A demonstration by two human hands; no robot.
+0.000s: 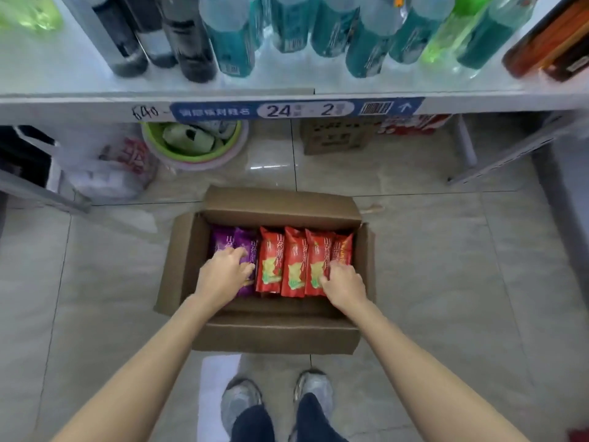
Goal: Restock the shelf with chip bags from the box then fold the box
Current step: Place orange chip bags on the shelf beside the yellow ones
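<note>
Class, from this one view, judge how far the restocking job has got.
Done: only the brown cardboard box flaps are open. In hand: the left hand grips the purple chip bags, and the right hand grips the red chip bags. Left: shelving every bag, then folding the box.

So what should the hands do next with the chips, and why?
Probably close the fingers and lift. The left hand lies on the purple bags, the right hand on the red bags, and all the bags sit in the open box on the floor, none shelved.
</note>
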